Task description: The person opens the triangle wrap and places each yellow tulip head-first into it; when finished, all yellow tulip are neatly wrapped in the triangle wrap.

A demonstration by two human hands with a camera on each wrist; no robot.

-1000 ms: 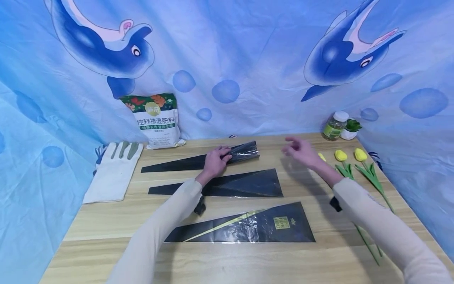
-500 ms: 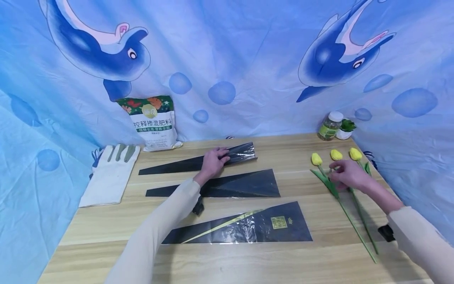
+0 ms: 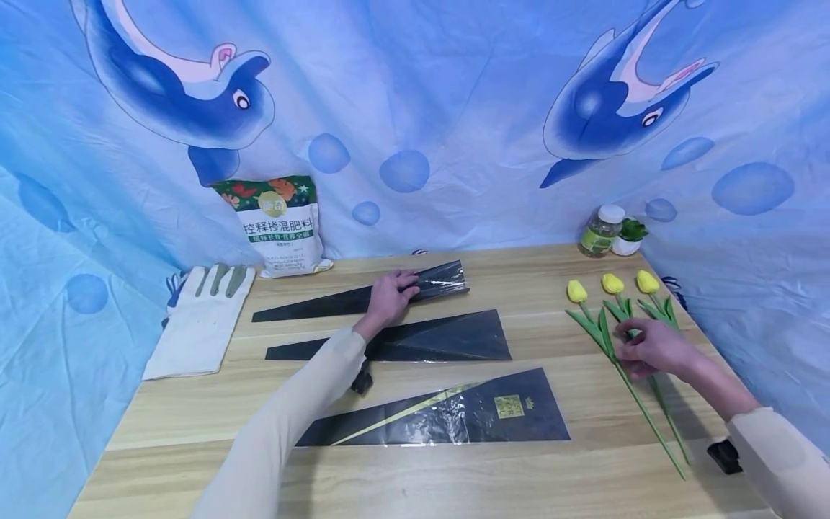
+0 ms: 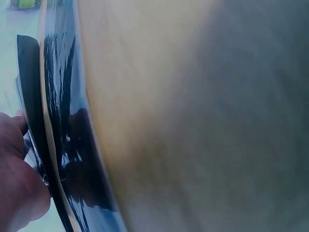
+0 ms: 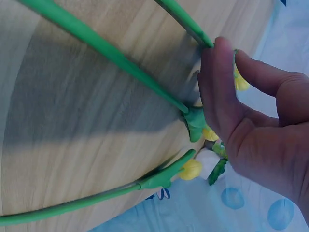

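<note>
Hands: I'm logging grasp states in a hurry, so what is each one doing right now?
Left hand: grips the black wrapping sleeve.
Right hand: pinches a tulip stem.

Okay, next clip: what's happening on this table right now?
A person works at a wooden table with both hands. The left hand grips the farthest of three black flower sleeves near its wide end. The right hand pinches the stem of the middle yellow tulip, one of three lying side by side at the table's right. The other two sleeves lie flat nearer the person. A fertilizer bag, white gloves and a small jar sit along the back and left.
</note>
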